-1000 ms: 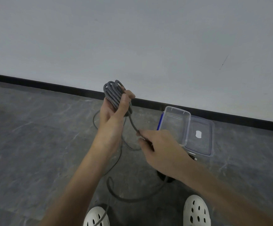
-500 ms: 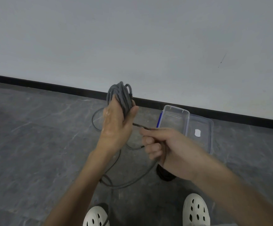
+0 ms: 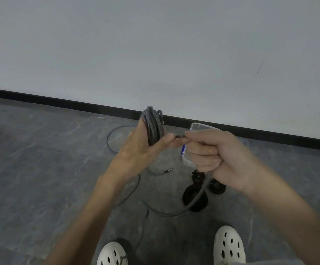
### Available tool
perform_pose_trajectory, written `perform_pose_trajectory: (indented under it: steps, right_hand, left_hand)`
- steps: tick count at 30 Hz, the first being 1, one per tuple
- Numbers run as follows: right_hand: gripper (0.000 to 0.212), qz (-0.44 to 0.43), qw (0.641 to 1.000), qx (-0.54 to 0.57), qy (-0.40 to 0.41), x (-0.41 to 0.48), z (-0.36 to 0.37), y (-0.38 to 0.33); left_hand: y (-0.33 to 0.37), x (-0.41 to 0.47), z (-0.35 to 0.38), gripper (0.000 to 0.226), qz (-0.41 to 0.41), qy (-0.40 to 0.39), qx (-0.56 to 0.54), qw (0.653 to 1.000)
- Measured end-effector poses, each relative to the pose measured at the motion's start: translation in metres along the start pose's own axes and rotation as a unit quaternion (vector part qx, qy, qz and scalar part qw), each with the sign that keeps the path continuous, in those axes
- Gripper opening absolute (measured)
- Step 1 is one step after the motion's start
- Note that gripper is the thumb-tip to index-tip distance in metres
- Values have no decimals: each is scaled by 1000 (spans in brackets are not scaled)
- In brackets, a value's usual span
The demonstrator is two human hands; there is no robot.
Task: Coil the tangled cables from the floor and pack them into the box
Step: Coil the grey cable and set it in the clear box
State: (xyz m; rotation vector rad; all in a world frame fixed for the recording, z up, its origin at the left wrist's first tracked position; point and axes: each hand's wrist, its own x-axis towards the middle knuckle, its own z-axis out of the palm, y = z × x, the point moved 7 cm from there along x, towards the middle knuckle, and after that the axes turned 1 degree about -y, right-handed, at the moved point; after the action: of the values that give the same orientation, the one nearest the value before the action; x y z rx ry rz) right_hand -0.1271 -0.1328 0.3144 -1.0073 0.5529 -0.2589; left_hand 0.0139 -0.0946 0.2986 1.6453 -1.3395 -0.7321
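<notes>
L hand (image 3: 136,150): grips grey cable coil (image 3: 153,127) upright betw. thumb and fingers; thumb tip nearly meets R hand (image 3: 218,155); R fist curled round free run (image 3: 201,190) of the same cable, pinched at forefinger and thumb, exiting below fist to floor; clear box (image 3: 199,126) behind R hand; black coils (image 3: 193,199) on floor beneath.

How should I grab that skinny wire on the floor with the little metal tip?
Probably pinch the thin wire just behind its metal tip, coming straight down from above. It lies flat on the floor, so only its top is reachable, and that end lies free. First free a hand: the left hand and right hand both hold the grey cable.
</notes>
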Motion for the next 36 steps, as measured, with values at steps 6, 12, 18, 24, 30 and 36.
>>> perform_pose_trajectory:
  steps: [6,12,18,24,30,36]
  right_hand:
    - [27,-107,930,-331,116,3,-23,-20]
    - [9,-227,872,-401,163,3,-27,-38]
    - [30,-334,827,-414,182,-2,-31,-53]
    - [63,-405,694,-567,180,-9,-24,-51]
    - [58,-341,749,-541,173,3,-40,-43]
    - [35,-245,751,-581,198,15,-38,-28]
  left_hand:
    - [-9,-2,21,72,-52,-78,20,995]
    - [6,-9,33,29,-24,-100,-6,995]
    - [26,-15,35,26,5,-151,-140,979]
    - [46,-23,43,15,47,-211,-232,948]
    - [50,-24,40,17,64,-224,-323,917]
    - [45,-18,21,27,60,-170,-448,876]
